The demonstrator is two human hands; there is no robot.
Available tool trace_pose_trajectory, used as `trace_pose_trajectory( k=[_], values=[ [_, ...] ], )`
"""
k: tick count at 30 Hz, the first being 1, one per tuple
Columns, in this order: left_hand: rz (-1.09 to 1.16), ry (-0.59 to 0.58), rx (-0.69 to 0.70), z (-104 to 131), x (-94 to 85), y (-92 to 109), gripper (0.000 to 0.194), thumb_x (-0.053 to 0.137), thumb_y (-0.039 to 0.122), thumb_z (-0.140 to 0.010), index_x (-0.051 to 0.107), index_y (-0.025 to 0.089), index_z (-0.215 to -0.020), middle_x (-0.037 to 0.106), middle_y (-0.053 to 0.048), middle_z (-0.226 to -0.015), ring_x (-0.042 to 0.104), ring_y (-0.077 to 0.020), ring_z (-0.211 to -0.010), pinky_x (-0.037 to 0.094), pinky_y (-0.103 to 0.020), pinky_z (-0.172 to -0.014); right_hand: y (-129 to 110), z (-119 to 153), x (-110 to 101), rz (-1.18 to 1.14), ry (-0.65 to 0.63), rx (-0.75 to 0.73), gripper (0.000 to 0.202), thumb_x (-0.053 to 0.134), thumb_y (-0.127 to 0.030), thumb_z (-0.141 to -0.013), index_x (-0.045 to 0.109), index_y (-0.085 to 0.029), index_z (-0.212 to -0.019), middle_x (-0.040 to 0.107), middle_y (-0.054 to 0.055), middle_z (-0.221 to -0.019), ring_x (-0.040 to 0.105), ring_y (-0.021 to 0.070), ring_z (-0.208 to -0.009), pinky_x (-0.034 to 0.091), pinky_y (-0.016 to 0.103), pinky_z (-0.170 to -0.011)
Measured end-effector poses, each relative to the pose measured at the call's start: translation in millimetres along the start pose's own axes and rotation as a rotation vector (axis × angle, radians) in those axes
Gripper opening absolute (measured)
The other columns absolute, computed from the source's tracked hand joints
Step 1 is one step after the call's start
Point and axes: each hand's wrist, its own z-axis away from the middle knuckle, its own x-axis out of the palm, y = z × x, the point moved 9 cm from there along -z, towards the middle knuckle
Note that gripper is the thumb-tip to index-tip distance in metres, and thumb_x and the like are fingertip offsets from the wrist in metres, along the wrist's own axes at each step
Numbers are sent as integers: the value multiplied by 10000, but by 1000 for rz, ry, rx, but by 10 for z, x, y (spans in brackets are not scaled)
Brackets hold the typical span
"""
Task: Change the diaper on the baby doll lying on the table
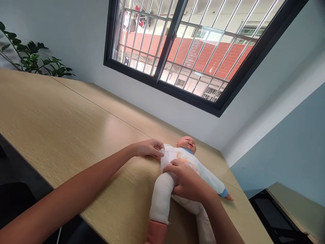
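Note:
A baby doll (188,143) lies on its back on the wooden table, its head toward the window wall. It wears a white shirt (170,153) with a blue collar, blue cuffs and a faded print on the chest. My left hand (152,148) is closed at the shirt's side edge, pinching the cloth between thumb and fingers. Lower down, my right hand (186,179) curls over the top of the doll's white-covered leg (162,193), which is bent up toward me. The other leg (204,220) is partly hidden behind my right forearm. One doll arm (214,179) stretches out to the right.
The wooden table (83,125) runs off to the left, with a seam along it. A barred window (162,51) is in the wall behind. A green plant (35,59) stands beyond the table at far left. A dark-framed piece of furniture (276,213) stands at lower right.

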Motion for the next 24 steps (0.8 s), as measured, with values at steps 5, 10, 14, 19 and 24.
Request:
trace_pose_trajectory(
  k=[5,10,14,19,24],
  values=[
    [-13,24,-9,16,-49,12,348,821,350,-710,683,126,-937,656,-54,-967,618,-126,-856,505,-269,-844,86,-31,50,-120,-53,-58,595,830,-385,-642,642,-287,-1198,596,36,-1138,519,242,-1054,418,335,-901],
    [20,-7,41,2,14,66,321,832,360,-697,715,143,-902,662,-57,-965,610,-129,-841,515,-265,-813,390,-173,-5,-378,153,74,426,575,-519,-889,664,-201,-1159,669,47,-1043,579,188,-885,436,282,-750],
    [82,-11,85,23,-28,100,266,828,325,-709,726,165,-896,642,-51,-1041,591,-105,-835,510,-231,-786,559,-267,67,-307,248,169,306,513,-371,-915,712,-159,-820,671,23,-778,538,151,-711,364,269,-630],
    [92,-20,107,34,-36,109,246,807,319,-739,715,153,-894,639,-59,-1044,585,-97,-826,492,-221,-772,559,-242,13,-217,312,124,185,584,-283,-842,713,-178,-760,659,24,-808,544,151,-747,371,269,-676],
    [103,107,164,-20,17,133,260,780,327,-767,697,141,-928,635,-31,-892,565,-84,-730,468,-216,-698,586,-92,-299,-305,578,157,168,585,-293,-843,684,-167,-792,618,19,-734,502,130,-645,374,254,-617]
  ],
)
